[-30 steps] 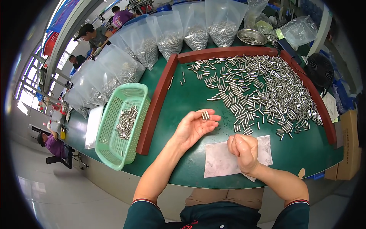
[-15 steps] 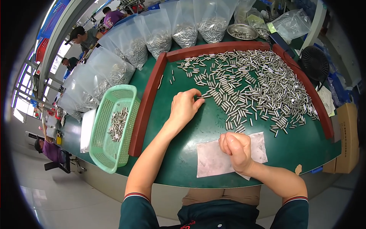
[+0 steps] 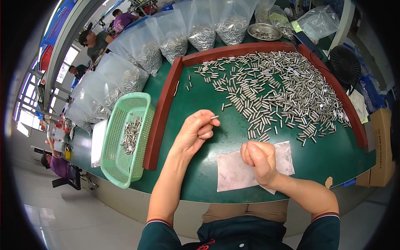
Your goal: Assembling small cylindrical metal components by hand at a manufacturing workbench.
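Between the thumb and forefinger of my left hand (image 3: 195,132) is a small silver metal pin (image 3: 214,117), lifted above the table. My right hand (image 3: 259,162) is curled into a fist over a stained pale pink cloth (image 3: 233,173); whatever lies inside its fingers is hidden. Beyond both hands spreads a large heap of similar metal pins (image 3: 291,89), dense at the right and looser toward the left. Left of my left hand, a green plastic basket (image 3: 109,156) holds a small pile of pins (image 3: 131,135).
Dark red rails (image 3: 159,125) border the green table (image 3: 200,183) on the left, back and right. Several clear bags of metal pins (image 3: 202,35) stand behind them, beside a metal bowl (image 3: 264,31). A black fan (image 3: 344,64) and cardboard box (image 3: 381,146) are at right. Other people work far left.
My left hand has drawn back from the heap's edge toward me, now with a pin in its fingertips. The right fist stays nearly in place.
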Demonstrator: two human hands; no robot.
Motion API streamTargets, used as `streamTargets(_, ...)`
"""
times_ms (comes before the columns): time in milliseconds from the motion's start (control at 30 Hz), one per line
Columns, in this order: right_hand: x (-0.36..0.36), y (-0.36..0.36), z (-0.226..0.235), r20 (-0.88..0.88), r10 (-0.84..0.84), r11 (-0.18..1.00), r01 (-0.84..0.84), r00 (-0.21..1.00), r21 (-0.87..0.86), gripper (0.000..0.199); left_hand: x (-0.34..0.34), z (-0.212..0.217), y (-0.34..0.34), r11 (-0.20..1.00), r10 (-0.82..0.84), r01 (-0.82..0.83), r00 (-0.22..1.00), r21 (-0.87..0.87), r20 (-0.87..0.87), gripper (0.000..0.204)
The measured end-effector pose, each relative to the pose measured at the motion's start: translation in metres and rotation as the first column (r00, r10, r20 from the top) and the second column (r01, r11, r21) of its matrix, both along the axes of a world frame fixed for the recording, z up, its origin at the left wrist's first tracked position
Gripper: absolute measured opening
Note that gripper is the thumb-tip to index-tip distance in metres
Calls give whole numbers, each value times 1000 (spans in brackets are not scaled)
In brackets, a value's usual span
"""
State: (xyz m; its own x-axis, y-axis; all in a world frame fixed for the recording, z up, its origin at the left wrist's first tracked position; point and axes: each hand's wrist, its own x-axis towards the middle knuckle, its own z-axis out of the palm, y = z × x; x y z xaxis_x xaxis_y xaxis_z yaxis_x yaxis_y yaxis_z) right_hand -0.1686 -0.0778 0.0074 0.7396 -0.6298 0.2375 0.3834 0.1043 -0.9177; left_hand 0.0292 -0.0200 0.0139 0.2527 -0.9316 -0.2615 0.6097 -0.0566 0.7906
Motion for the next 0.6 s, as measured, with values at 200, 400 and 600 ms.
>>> streamTargets(200,1,2,3,9,7,1000,-7,1000,29,36,-7,0,-1,998,0,-3,999,59,47,15)
streamTargets(400,1,1,4,-5,11,999,-11,1000,34,36,-4,-12,0,998,-11,6,998,68,62,12)
streamTargets(600,1,0,3,-7,6,999,-6,1000,34,36,-3,-13,-1,997,-58,57,998,48,16,14)
